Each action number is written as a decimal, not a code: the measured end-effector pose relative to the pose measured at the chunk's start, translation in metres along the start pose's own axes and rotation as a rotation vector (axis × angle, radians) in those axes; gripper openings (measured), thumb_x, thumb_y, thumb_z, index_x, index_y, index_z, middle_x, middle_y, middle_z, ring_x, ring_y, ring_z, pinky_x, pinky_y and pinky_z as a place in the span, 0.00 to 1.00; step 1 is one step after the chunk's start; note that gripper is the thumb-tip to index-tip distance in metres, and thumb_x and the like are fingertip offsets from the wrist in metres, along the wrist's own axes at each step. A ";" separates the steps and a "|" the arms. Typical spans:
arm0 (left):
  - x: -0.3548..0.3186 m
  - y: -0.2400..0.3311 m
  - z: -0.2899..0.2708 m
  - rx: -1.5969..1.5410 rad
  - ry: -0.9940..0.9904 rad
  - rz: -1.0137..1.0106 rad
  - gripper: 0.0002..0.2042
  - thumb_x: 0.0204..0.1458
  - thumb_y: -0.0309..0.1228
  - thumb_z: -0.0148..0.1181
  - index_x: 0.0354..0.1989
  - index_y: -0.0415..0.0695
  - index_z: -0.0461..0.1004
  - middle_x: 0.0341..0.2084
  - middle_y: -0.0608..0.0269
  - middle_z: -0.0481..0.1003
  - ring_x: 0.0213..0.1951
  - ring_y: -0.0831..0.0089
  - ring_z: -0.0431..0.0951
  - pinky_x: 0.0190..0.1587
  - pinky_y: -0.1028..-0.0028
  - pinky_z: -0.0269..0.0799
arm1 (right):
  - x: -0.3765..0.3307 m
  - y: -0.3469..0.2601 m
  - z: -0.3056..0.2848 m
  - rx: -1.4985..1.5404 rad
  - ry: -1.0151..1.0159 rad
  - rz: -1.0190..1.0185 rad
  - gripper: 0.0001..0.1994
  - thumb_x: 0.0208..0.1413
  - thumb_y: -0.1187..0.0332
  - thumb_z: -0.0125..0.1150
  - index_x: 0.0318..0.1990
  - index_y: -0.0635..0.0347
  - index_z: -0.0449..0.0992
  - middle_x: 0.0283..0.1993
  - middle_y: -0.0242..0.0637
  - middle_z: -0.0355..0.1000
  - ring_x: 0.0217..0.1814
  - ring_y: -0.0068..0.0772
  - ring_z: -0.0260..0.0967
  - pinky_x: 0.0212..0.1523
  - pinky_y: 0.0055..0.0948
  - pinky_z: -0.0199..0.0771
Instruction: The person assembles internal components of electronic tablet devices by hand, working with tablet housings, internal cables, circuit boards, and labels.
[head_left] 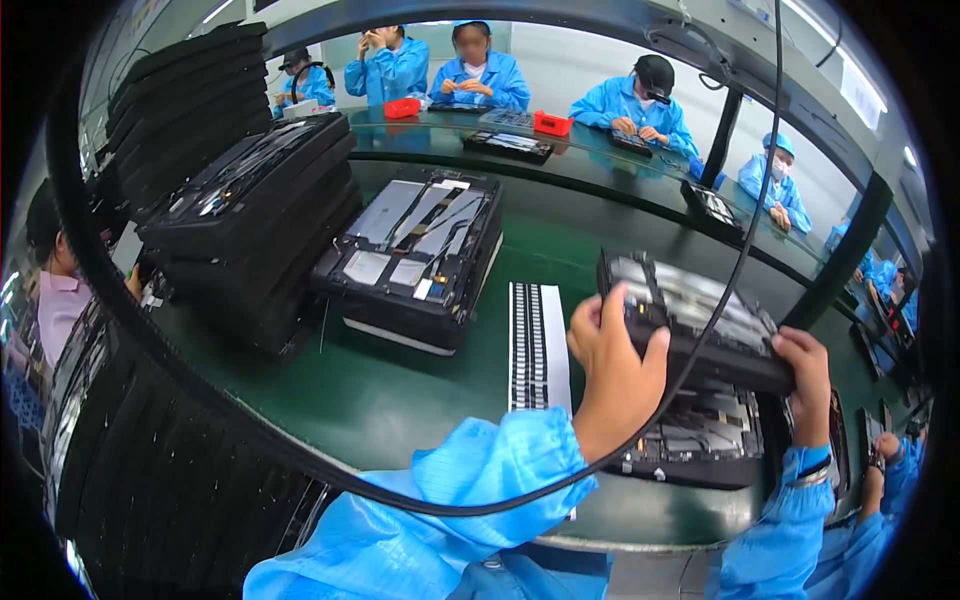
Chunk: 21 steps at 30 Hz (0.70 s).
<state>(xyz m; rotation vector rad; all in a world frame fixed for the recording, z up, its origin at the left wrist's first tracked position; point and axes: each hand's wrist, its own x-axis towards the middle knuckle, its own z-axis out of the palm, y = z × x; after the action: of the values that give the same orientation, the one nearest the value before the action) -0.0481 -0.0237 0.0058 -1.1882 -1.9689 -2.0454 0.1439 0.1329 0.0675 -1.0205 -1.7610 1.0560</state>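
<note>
My left hand (622, 370) and my right hand (806, 378) grip opposite ends of a black tray (715, 358). In it lies an open electronic device (690, 295) with silvery parts, smeared by motion. The tray is tilted and held above the bench. Below it, a second tray with an open device (705, 430) rests on the green bench top, partly hidden by the held one. Left of my left hand lies a white sheet (533, 345) with rows of small black strips. Farther left is a short stack of trays (415, 255), its top device showing grey battery packs and cables.
Tall stacks of black trays (250, 260) stand at the left, with more at the lower left (170, 470). A black cable (745, 240) loops across the view. Behind a dark rail, co-workers in blue sit along a conveyor (600, 170) carrying devices and red bins (552, 123).
</note>
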 end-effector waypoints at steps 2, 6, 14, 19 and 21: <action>-0.025 -0.001 -0.004 -0.052 -0.121 -0.105 0.27 0.44 0.29 0.55 0.53 0.39 0.54 0.47 0.46 0.53 0.48 0.54 0.54 0.53 0.63 0.48 | -0.030 0.023 -0.007 -0.055 0.080 0.020 0.16 0.39 0.72 0.62 0.38 0.72 0.71 0.32 0.38 0.70 0.34 0.25 0.66 0.38 0.21 0.63; -0.059 -0.018 -0.007 0.014 -0.173 -0.020 0.27 0.44 0.29 0.56 0.53 0.39 0.54 0.48 0.45 0.53 0.50 0.52 0.54 0.54 0.61 0.49 | -0.062 0.063 -0.004 -0.088 0.186 -0.029 0.15 0.39 0.72 0.63 0.36 0.70 0.72 0.32 0.36 0.70 0.34 0.25 0.65 0.37 0.21 0.64; -0.023 -0.033 -0.120 0.455 -0.083 0.640 0.27 0.28 0.17 0.54 0.46 0.40 0.67 0.45 0.51 0.64 0.49 0.55 0.63 0.51 0.62 0.56 | -0.096 0.045 0.005 -0.743 0.268 -0.280 0.11 0.36 0.77 0.59 0.32 0.66 0.70 0.34 0.43 0.68 0.35 0.41 0.65 0.40 0.31 0.64; 0.042 -0.057 -0.198 1.012 -0.131 0.742 0.28 0.26 0.14 0.52 0.45 0.39 0.67 0.44 0.54 0.65 0.48 0.56 0.64 0.49 0.62 0.56 | -0.137 -0.045 0.117 -0.307 -0.072 -0.659 0.11 0.34 0.78 0.59 0.30 0.65 0.71 0.32 0.43 0.69 0.34 0.43 0.68 0.37 0.32 0.68; 0.059 -0.062 -0.208 0.891 -0.264 0.777 0.28 0.24 0.14 0.55 0.43 0.40 0.68 0.41 0.55 0.68 0.45 0.58 0.67 0.45 0.65 0.61 | -0.144 -0.058 0.167 -0.089 -0.470 -0.402 0.09 0.38 0.76 0.59 0.31 0.65 0.73 0.30 0.38 0.71 0.33 0.30 0.69 0.36 0.26 0.69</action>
<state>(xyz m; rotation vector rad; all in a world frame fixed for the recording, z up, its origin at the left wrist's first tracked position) -0.2208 -0.1680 0.0114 -1.6052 -1.7262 -0.5661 0.0259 -0.0592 0.0355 -0.4480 -2.2877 1.0138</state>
